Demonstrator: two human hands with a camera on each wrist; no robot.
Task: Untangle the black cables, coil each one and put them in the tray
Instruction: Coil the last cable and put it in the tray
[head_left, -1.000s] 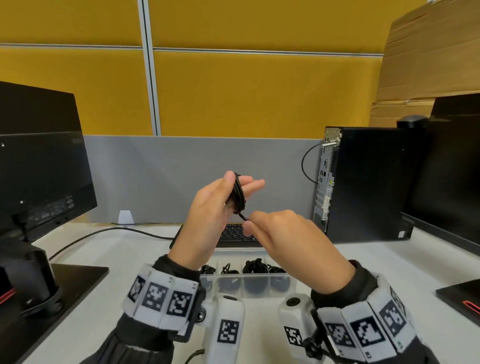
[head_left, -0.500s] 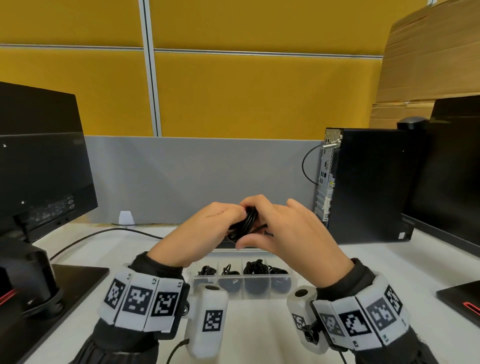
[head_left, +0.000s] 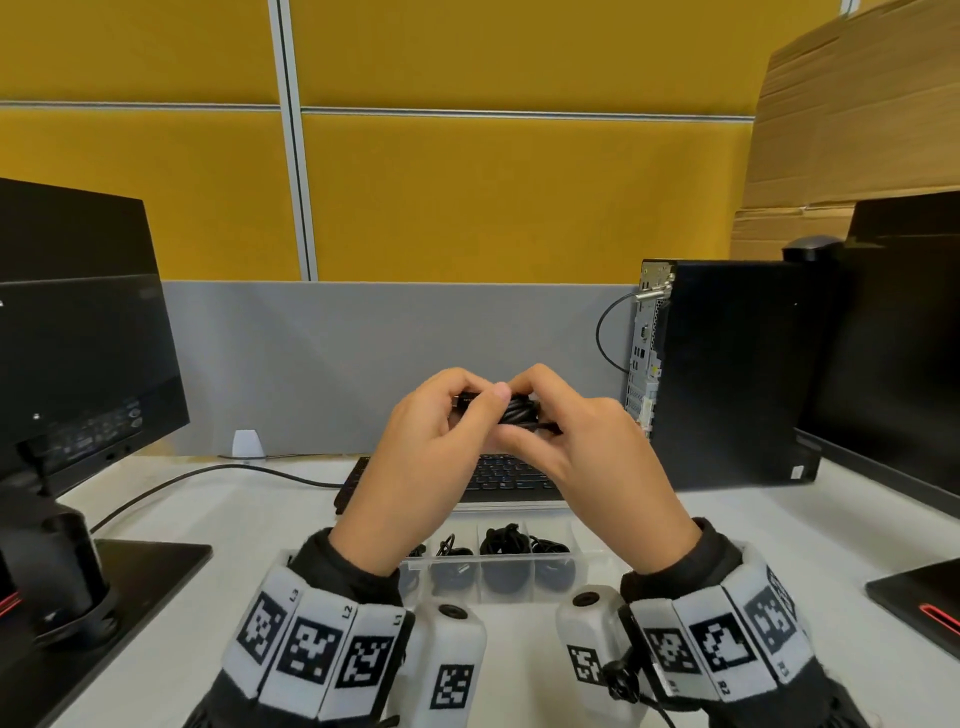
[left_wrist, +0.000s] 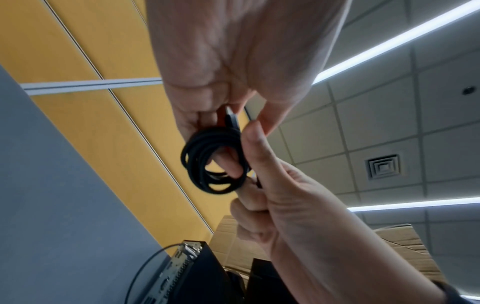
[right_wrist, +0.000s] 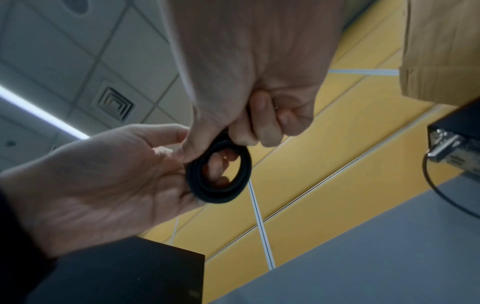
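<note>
Cable coil (head_left: 519, 413) is pinched between left hand (head_left: 434, 457) and right hand (head_left: 587, 457), both curled on it; tray (head_left: 498, 582) lies directly below, nearer.

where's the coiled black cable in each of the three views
Head: the coiled black cable is at centre, gripped between left hand and right hand, above the tray.
Left wrist: centre, a small loop.
Right wrist: centre, a neat ring.
Shared landmark: the yellow partition wall.
</note>
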